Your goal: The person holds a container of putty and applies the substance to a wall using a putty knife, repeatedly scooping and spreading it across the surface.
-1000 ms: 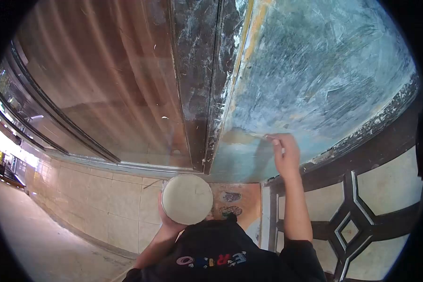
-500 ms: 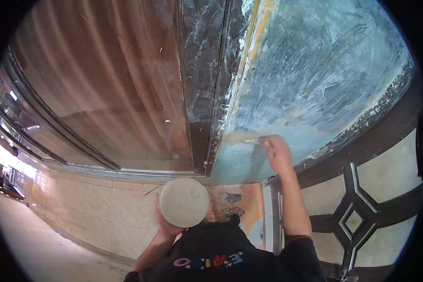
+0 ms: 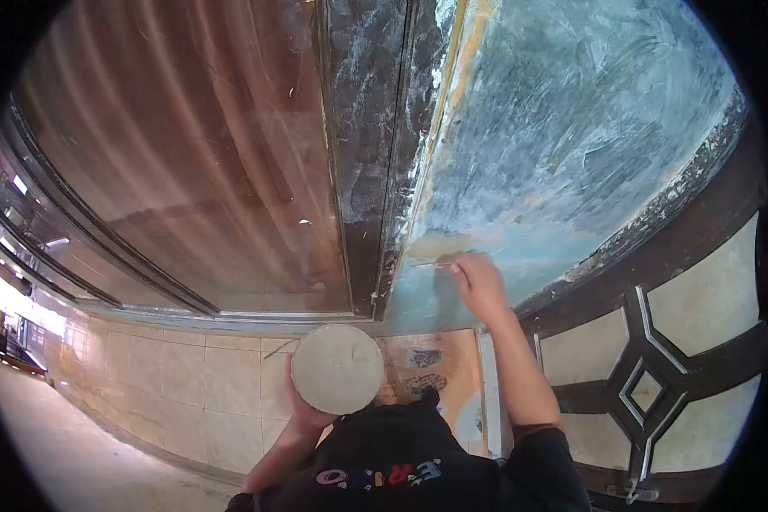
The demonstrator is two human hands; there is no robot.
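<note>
My left hand (image 3: 302, 401) holds a round container (image 3: 337, 369) from its left side; a smooth grey-beige material fills its top. My right hand (image 3: 479, 283) is closed on a thin tool (image 3: 435, 264), whose flat end lies at the blue wall (image 3: 520, 171). Just above the tool, a patch of wet beige material (image 3: 439, 247) is spread on the wall beside the dark frame. Whitish smears and scuffs cover the upper wall, while its lower part is plainer light blue.
A glass pane (image 3: 196, 171) with brown curtain behind fills the left. Dark wooden door panels (image 3: 657, 367) stand at the right. Below are beige floor tiles (image 3: 179, 375) and a patterned mat (image 3: 444, 358). A thin stick-like piece (image 3: 276, 350) shows left of the container.
My right hand has shifted left and slightly down with the tool, whose end now sits below the beige patch. The container in my left hand has moved very slightly right.
</note>
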